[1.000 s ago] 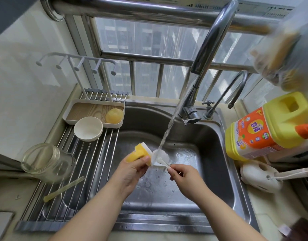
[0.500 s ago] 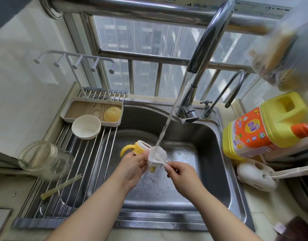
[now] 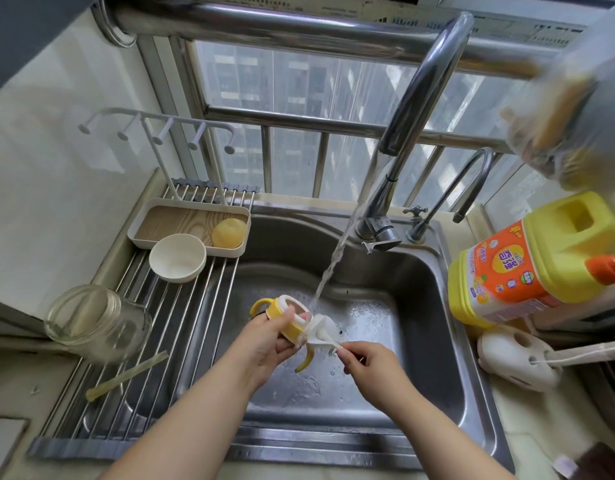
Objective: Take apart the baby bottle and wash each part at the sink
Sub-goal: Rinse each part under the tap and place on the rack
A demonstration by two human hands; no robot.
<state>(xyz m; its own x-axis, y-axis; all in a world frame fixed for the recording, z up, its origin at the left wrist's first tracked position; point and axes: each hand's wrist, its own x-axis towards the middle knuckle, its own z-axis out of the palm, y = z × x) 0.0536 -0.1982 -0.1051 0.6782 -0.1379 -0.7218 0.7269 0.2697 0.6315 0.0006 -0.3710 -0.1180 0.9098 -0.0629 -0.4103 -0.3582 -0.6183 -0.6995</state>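
Observation:
My left hand (image 3: 269, 337) grips the yellow and white bottle collar (image 3: 288, 315) with its two curved handles, over the middle of the steel sink (image 3: 420, 382). My right hand (image 3: 370, 363) pinches the handle of a small white brush (image 3: 325, 341) whose head lies against the collar's right end. Water from the tall faucet (image 3: 413, 109) lands just above the brush. The clear glass bottle body (image 3: 91, 322) lies on its side on the drying rack (image 3: 181, 323), with a pale straw (image 3: 126, 375) beside it.
On the rack at the back stand a tray (image 3: 167, 221) with a yellow round piece (image 3: 230, 233) and a white cap (image 3: 178, 257). A yellow detergent jug (image 3: 528, 261) and a white brush holder (image 3: 514, 358) sit on the right counter. A smaller tap (image 3: 451, 199) stands behind the sink.
My left hand has turned the collar, so both yellow handles show now. The brush has shifted from the collar's opening to its right end, and both hands sit slightly lower.

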